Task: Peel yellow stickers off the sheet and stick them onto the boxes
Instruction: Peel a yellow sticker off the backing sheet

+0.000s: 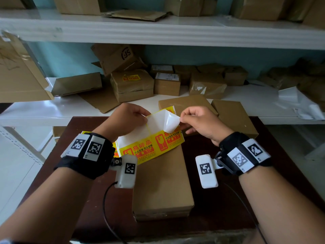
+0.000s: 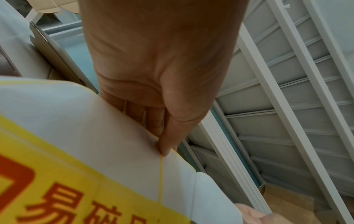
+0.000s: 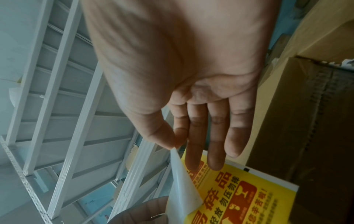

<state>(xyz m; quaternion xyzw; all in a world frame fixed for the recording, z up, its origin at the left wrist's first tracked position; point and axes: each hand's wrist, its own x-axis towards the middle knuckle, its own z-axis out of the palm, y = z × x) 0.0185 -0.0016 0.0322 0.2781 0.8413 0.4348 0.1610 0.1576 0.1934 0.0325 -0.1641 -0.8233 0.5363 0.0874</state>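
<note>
Head view: sticker sheet [image 1: 140, 138] is held up over a long cardboard box [image 1: 163, 182] lying on a dark red table [image 1: 219, 199]. Left hand [image 1: 126, 120] pinches the sheet's upper left edge. Right hand [image 1: 200, 122] pinches the corner of a sticker [image 1: 169, 121] that's curled w/ its white back facing up, partly lifted off the sheet. Sheet shows blank white backing at top, yellow stickers w/ red print lower down. Behind, a white shelf [image 1: 70, 106] carries more boxes; one box [image 1: 131, 85] there has a yellow sticker on top.

Left wrist view: thumb and fingers [image 2: 166, 136] clamp the sheet's [image 2: 86, 144] white edge; yellow print below, blurred.

Right wrist view: thumb and index fingertips [image 3: 168, 141] nip the tip of the sticker [image 3: 182, 189], white side showing. Other three fingers are straight, over the yellow sheet [image 3: 249, 197]. A brown box [image 3: 306, 136] sits to the right.
</note>
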